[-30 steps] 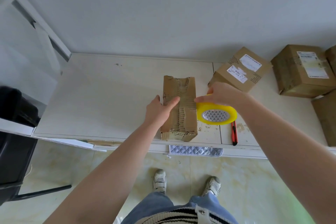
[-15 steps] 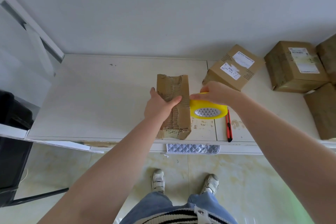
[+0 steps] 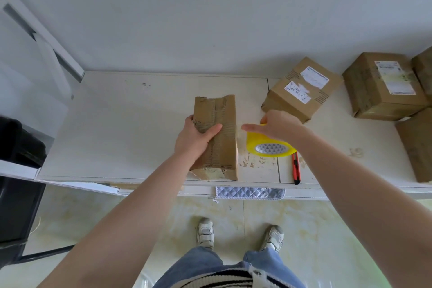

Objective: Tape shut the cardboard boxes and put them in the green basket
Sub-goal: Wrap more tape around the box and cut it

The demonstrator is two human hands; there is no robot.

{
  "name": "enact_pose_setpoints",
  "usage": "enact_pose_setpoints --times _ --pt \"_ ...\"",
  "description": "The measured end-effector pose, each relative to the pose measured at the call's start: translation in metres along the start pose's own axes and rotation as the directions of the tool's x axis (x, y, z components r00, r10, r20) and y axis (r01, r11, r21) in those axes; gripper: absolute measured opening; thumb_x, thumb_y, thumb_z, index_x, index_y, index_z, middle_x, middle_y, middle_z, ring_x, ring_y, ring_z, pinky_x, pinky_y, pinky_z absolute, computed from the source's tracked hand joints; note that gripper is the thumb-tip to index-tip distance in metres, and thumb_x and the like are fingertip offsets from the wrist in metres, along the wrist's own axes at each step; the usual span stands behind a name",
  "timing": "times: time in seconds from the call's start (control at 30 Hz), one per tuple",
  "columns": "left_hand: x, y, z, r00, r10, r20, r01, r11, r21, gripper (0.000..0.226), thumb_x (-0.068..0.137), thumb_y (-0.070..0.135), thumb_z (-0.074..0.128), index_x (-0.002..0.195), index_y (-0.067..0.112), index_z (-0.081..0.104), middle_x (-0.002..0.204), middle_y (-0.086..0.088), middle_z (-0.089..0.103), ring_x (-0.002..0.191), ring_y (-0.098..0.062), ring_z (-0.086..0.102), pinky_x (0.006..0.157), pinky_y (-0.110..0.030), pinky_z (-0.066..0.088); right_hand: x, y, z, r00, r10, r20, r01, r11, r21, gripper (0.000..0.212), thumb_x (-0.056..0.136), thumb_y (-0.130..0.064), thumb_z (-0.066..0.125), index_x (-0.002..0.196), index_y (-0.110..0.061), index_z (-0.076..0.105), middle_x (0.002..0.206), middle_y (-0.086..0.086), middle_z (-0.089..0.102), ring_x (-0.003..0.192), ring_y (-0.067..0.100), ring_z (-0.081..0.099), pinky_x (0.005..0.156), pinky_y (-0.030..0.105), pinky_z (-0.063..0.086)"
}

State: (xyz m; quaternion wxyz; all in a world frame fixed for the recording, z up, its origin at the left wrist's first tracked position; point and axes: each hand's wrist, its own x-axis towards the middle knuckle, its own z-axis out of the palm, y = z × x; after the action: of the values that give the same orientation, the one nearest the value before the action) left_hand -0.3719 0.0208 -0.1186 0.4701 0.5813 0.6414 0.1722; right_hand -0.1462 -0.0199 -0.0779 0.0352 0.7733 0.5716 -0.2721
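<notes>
A black bin (image 3: 16, 170) stands off the table's left edge. On the white table (image 3: 117, 124), near the middle of its front edge, a long worn cardboard box (image 3: 222, 128) lies with its end towards the person; the left hand (image 3: 194, 138) grips it from the left side, thumb curled over the top. Just right of the box, the right hand (image 3: 275, 126) holds a yellow tape roll (image 3: 268, 147) from above, forefinger stretched towards the box, a short clear strip running between roll and box. A red utility knife (image 3: 296, 168) lies at the front edge beside the roll. Further right, a labelled box (image 3: 301, 91) sits towards the back edge, with more cardboard boxes (image 3: 383, 86) by the right edge.
</notes>
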Motion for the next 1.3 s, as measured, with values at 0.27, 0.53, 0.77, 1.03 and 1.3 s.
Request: enact_pose_setpoints --times 0.27,0.53,0.77,1.03,1.3 --pt "0.005 -0.001 -0.047 0.992 0.096 0.086 -0.094 0.995 -0.028 0.091 0.087 0.046 0.068 0.156 0.032 0.011 0.148 -0.004 0.042 0.125 -0.025 0.050 0.101 -0.036 0.041 0.011 -0.056 0.000 0.996 -0.057 -0.076 0.048 0.992 -0.118 0.082 0.057 -0.099 0.037 0.056 -0.017 0.045 0.050 -0.005 0.048 0.049 0.014 0.053 0.049 0.026 0.037" --pt "-0.007 0.028 -0.037 0.968 -0.162 0.190 0.106 0.956 0.275 0.133 0.056 0.089 0.055 0.149 0.037 -0.026 0.157 -0.012 0.014 0.143 -0.035 0.019 0.115 -0.052 0.025 0.005 -0.064 -0.001 0.996 -0.021 -0.090 0.006 0.986 -0.169 0.082 0.061 -0.097 0.035 0.059 -0.016 0.050 0.052 -0.005 0.051 0.050 0.014 0.054 0.049 0.025 0.037" --pt "-0.005 0.027 -0.033 0.973 -0.155 0.173 0.126 0.977 0.170 0.135 0.059 0.065 0.078 0.148 0.043 -0.022 0.147 -0.009 0.022 0.135 -0.036 0.029 0.108 -0.053 0.036 -0.002 -0.033 -0.016 0.985 -0.135 0.104 0.121 0.983 0.136 0.061 0.088 -0.072 0.043 0.073 -0.015 0.062 0.063 -0.004 0.054 0.057 0.013 0.051 0.055 0.025 0.036" --pt "-0.020 0.024 0.007 0.899 -0.084 0.430 0.268 0.881 -0.389 0.111 0.055 0.047 0.084 0.146 0.046 0.019 0.127 -0.003 0.059 0.108 -0.024 0.063 0.090 -0.048 0.054 -0.020 -0.013 -0.060 0.989 -0.134 -0.068 0.129 0.989 -0.079 0.059 0.085 -0.062 0.053 0.063 -0.007 0.052 0.058 0.006 0.043 0.051 0.023 0.044 0.053 0.031 0.035" --pt "-0.013 0.002 0.006 0.874 -0.172 0.454 0.360 0.857 -0.369 0.102 0.071 0.055 0.077 0.151 0.035 0.019 0.131 0.014 0.059 0.102 0.005 0.060 0.083 -0.029 0.047 -0.016 -0.061 -0.049 0.980 -0.171 -0.103 0.136 0.950 -0.282 0.054 0.084 -0.072 0.049 0.090 -0.019 0.057 0.070 -0.008 0.053 0.069 0.015 0.052 0.057 0.029 0.033"
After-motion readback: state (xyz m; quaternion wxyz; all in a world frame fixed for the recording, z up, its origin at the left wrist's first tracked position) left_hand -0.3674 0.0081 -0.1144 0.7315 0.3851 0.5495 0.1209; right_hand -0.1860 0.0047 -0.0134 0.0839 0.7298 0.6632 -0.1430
